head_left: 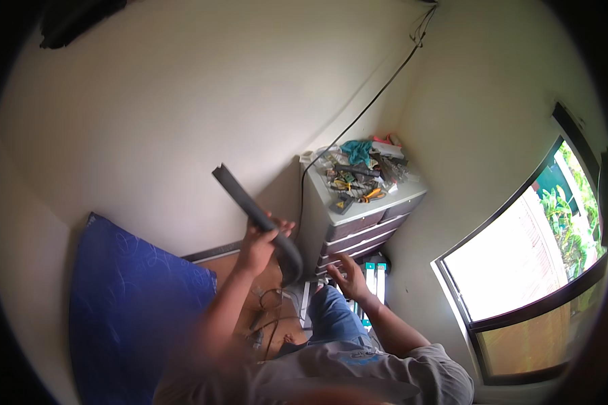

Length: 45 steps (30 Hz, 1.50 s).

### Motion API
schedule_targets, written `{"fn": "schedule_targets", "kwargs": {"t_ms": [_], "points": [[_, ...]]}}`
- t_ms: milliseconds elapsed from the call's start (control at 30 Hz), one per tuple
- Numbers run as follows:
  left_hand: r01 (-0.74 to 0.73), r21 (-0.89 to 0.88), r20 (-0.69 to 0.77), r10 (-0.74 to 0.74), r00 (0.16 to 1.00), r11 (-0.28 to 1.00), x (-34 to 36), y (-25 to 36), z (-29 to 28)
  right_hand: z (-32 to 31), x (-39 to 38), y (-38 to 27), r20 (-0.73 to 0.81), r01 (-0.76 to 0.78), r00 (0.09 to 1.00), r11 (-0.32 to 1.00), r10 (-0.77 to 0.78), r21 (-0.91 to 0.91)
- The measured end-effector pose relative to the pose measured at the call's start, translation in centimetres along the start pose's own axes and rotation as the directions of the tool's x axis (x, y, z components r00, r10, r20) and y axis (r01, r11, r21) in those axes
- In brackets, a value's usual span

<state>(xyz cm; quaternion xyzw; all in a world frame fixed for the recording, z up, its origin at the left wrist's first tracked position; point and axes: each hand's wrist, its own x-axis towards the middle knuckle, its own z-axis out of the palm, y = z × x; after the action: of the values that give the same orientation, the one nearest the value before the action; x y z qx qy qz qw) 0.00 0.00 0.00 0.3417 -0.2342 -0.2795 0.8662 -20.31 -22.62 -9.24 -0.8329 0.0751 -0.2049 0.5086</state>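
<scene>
My left hand [258, 246] is wrapped round a long dark grey tube [236, 191], holding it up at a slant in front of the wall. The tube's upper end points to the far left. Its lower end curves downward and looks blurred; I cannot tell exactly what kind of tube it is. To the right, my right hand [348, 278] hovers over my knee in jeans [332, 314], fingers bent and apart, with nothing visible in it. A gap separates it from the tube.
A chest of drawers [324, 202] in the corner carries tools, a teal cloth [358, 152] and clutter. One black cable [368, 106] hangs down beside it. On the left leans a blue mattress [132, 290]. A window [513, 250] fills the right. Cables [270, 324] lie on the brown floor.
</scene>
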Motion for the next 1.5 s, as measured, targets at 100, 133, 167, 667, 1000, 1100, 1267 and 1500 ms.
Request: {"fn": "schedule_targets", "kwargs": {"t_ms": [100, 133, 167, 667, 1000, 1100, 1267, 1500], "points": [[-0.005, -0.046, 0.136, 0.011, 0.991, 0.999, 6.6, 0.9, 5.2, -1.3, 8.4, -9.1, -0.075, 0.24, 0.968, 0.971, -0.239, 0.002], [0.021, -0.03, 0.16, -0.016, 0.987, 0.999, 8.5, 1.4, 6.7, -2.3, 10.7, -11.2, -0.091, 0.303, 0.949, 0.953, -0.301, 0.007], [0.032, -0.011, 0.188, -0.029, 0.982, 0.999, 10.3, 2.1, 8.1, -3.4, 12.6, -12.9, -0.096, 0.253, 0.963, 0.967, -0.252, -0.007], [-0.391, 0.333, 0.29, 0.301, 0.908, 0.858, 53.3, 14.2, 24.8, -29.5, 50.5, -17.1, -0.287, 0.335, 0.778, 0.755, -0.559, -0.565], [-0.566, 0.37, -0.008, 0.611, 0.791, 0.737, 63.2, 25.0, 25.4, -36.6, 72.4, -28.6, -0.07, 0.572, 0.478, 0.371, -0.875, -0.732], [-0.563, 0.41, -0.058, 0.636, 0.769, 0.718, 63.5, 25.8, 26.0, -36.0, 74.6, -29.8, -0.118, 0.604, 0.382, 0.344, -0.917, -0.719], [-0.628, 0.396, -0.101, 0.712, 0.695, 0.67, 64.2, 25.1, 26.7, -35.9, 75.1, -29.4, -0.166, 0.684, 0.377, 0.395, -0.911, -0.613], [-0.558, 0.488, -0.1, 0.678, 0.729, 0.672, 62.8, 24.2, 27.6, -35.8, 75.3, -29.1, -0.105, 0.625, 0.332, 0.302, -0.938, -0.72]]}}
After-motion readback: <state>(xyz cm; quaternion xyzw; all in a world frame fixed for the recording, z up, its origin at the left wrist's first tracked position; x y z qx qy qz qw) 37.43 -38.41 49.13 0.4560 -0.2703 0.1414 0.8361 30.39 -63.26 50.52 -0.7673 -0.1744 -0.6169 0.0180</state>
